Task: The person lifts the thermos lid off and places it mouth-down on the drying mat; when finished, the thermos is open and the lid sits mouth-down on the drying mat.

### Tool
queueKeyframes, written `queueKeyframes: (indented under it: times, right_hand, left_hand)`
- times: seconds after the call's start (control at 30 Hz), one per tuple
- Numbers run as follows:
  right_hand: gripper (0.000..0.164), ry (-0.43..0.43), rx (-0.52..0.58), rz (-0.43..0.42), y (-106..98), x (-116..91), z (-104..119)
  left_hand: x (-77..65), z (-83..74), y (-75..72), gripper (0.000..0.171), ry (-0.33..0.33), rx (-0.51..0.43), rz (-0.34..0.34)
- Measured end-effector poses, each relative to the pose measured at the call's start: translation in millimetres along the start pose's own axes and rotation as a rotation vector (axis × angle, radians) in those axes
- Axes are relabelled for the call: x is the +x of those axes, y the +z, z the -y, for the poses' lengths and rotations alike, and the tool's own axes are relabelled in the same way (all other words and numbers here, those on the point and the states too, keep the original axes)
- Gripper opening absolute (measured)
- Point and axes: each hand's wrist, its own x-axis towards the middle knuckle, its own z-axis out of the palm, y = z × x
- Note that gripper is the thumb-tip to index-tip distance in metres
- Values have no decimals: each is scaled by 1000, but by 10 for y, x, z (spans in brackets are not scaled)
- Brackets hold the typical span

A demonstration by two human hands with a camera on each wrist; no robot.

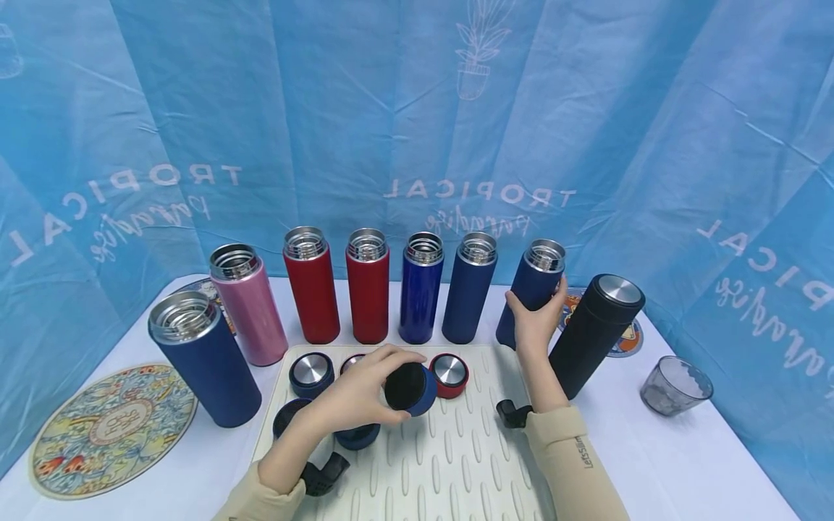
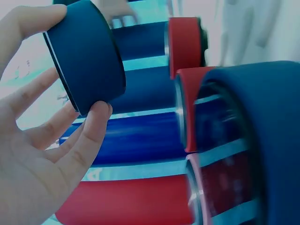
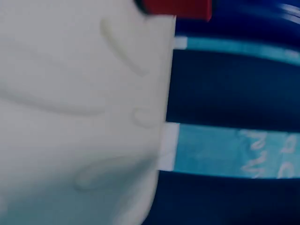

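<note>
My left hand (image 1: 355, 385) pinches a blue flask lid (image 1: 428, 391) between thumb and fingers, tilted above the white mat (image 1: 449, 477). In the left wrist view the lid (image 2: 86, 58) shows its matte side wall. At the back right, my right hand (image 1: 538, 324) grips a lidless navy vacuum flask (image 1: 531, 282), which stands upright behind the mat's edge. The right wrist view shows part of a navy flask (image 3: 225, 199) but no hand. Below the left hand sit several lids, among them a navy lid (image 1: 311, 373) and a red lid (image 1: 449, 375), partly hidden by it.
Lidless flasks stand in a row: navy (image 1: 205, 369), pink (image 1: 250, 311), red (image 1: 311, 297), another red (image 1: 368, 297), shiny blue (image 1: 420, 297) and navy (image 1: 469, 297). To the right are a lidded black flask (image 1: 593, 336) and a glass (image 1: 677, 387). A round patterned placemat (image 1: 117, 427) lies left.
</note>
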Motion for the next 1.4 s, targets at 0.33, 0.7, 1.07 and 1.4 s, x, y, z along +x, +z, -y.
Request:
queueKeyframes:
  times: [0.33, 0.7, 1.07, 1.4]
  right_hand:
    - [85, -431, 71, 85, -235, -404, 457]
    - [55, -965, -22, -81, -753, -392, 732]
    - [61, -699, -53, 81, -1313, -108, 645]
    - [96, -188, 231, 334, -1506, 181, 265]
  left_hand:
    - [43, 67, 140, 63, -7, 189, 73]
    - [55, 80, 217, 60, -4, 301, 151]
    - [60, 79, 251, 60, -28, 348, 161]
    - [52, 65, 271, 59, -30, 359, 145]
